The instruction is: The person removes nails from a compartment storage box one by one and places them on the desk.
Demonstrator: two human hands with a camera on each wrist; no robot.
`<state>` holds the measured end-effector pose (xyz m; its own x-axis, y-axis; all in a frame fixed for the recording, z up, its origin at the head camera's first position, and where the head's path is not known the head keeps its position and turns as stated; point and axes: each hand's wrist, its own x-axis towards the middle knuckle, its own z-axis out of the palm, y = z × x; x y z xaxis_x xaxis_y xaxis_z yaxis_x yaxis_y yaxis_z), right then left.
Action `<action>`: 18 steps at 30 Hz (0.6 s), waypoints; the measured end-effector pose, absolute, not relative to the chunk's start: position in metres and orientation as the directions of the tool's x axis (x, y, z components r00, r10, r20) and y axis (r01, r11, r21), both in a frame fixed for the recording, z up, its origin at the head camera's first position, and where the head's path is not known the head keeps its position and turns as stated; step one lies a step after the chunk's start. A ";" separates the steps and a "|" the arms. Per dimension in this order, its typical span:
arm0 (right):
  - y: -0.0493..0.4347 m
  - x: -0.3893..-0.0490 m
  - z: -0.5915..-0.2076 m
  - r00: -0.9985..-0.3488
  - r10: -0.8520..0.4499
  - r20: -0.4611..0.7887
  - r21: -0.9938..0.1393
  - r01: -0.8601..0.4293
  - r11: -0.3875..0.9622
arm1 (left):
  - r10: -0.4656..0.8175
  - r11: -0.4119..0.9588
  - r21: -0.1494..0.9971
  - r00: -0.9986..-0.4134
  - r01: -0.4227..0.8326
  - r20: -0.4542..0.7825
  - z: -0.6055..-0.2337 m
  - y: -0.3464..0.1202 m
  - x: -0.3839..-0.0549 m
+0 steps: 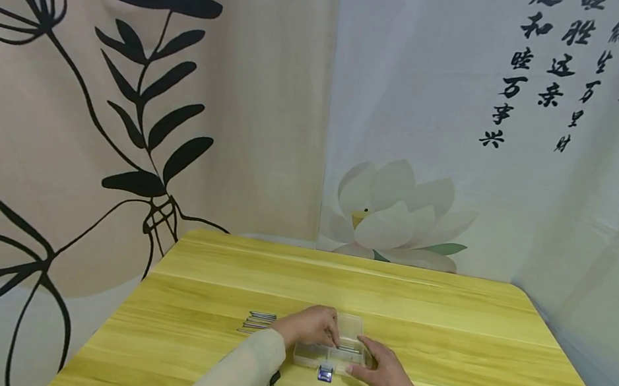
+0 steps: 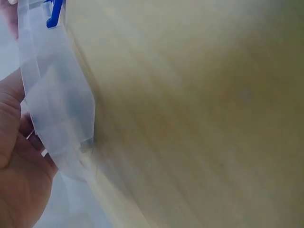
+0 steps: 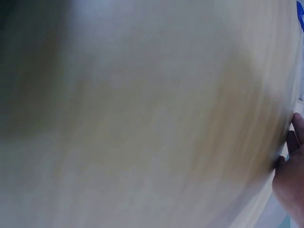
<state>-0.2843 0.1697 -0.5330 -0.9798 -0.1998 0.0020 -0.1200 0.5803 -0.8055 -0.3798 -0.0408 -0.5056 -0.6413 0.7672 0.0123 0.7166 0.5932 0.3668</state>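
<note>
A clear plastic compartment box (image 1: 311, 355) lies on the table with its lid (image 1: 350, 324) raised at the back and a blue latch (image 1: 325, 373) at the front. My left hand (image 1: 314, 325) reaches over it from the left, its fingertips pointing down beside thin metal pieces (image 1: 349, 349) in the back right part. Whether those fingertips pinch a piece is too small to tell. On the right, my right hand (image 1: 386, 370) grips the box's side between thumb and fingers. In the left wrist view, the box (image 2: 57, 99) appears edge-on beside my left hand (image 2: 21, 175).
To the left of the box, several thin metal rods (image 1: 258, 322), like nails or long screws, lie in a loose row on the wooden table (image 1: 446, 320). A dark strap (image 1: 270, 385) shows at the left wrist. Patterned cloth (image 1: 273, 114) hangs behind the table.
</note>
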 end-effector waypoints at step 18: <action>0.170 -0.284 -0.532 -0.977 -0.213 0.015 -0.808 -0.137 0.573 | 0.795 0.578 0.251 -0.605 0.777 0.041 -0.501 -0.039 -0.373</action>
